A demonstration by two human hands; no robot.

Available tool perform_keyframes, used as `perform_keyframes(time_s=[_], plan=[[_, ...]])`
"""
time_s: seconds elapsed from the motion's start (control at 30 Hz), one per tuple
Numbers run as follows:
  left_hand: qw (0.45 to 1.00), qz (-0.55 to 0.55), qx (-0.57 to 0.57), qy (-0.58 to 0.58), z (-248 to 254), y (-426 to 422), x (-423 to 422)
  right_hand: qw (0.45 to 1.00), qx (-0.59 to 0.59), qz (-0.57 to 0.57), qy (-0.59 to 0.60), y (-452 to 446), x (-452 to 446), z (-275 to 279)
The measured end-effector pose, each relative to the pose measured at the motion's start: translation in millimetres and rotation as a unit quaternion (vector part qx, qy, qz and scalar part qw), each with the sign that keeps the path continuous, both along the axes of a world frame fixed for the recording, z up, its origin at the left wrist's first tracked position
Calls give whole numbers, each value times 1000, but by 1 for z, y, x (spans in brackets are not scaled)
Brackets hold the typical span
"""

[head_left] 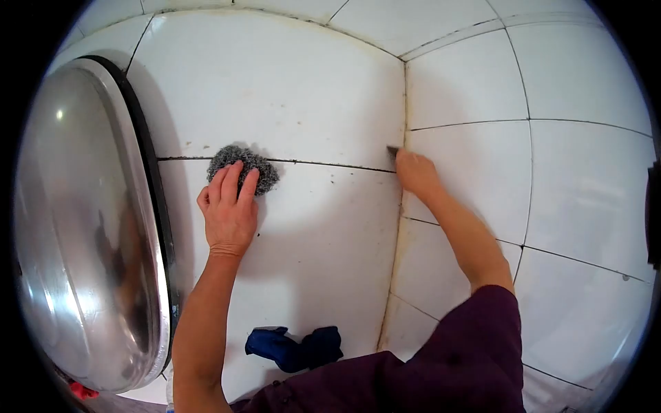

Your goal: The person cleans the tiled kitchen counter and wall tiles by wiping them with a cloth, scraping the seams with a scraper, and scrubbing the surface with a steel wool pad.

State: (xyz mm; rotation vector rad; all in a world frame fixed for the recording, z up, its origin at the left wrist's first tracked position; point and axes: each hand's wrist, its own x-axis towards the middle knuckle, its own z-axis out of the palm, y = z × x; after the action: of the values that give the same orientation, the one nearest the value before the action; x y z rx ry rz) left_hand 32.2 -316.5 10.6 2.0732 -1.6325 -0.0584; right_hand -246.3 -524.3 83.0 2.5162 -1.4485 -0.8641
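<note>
My left hand (231,213) rests with its fingers on a grey metal scouring pad (241,165), pressing it on the white tiled surface (323,227) over a dark joint line. At the corner where this surface meets the tiled wall, my right hand (416,172) is closed around a small dark tool (392,150). Only the tool's short tip shows; the rest is hidden in the fingers. The tip is close to the yellowed corner joint.
A large shiny metal dome (89,227) with a black rim stands on the left. A dark blue cloth (292,349) lies crumpled near my body. White wall tiles (468,158) rise on the right. Something red (82,391) shows at the lower left.
</note>
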Motion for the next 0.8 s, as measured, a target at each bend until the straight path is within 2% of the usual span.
perform_keyframes(time_s=[0.17,0.27,0.3,0.37,0.43,0.53,0.6,0.73,0.8], plan=[[1000,-6,6,6,1,0,1,997,-37,-64,-32,-12,1,-15],[1000,-6,12,25,1,-1,1,998,33,14,55,28,-19,-3],[1000,-5,8,17,2,-1,1,998,34,13,57,26,-18,-2],[1000,-9,4,6,2,0,1,1000,-7,-3,-28,13,-9,-6],[1000,-7,-5,3,1,0,1,999,-40,-6,-9,3,-4,-13],[1000,-7,9,5,2,0,-1,1000,-17,-8,-21,19,-12,-9],[1000,-5,13,-1,1,1,0,999,29,3,36,30,-12,1],[1000,-3,22,-5,3,0,0,999,-26,1,-18,-26,4,-16],[1000,-7,25,-7,4,0,0,997,-44,-59,-26,-42,7,-23]])
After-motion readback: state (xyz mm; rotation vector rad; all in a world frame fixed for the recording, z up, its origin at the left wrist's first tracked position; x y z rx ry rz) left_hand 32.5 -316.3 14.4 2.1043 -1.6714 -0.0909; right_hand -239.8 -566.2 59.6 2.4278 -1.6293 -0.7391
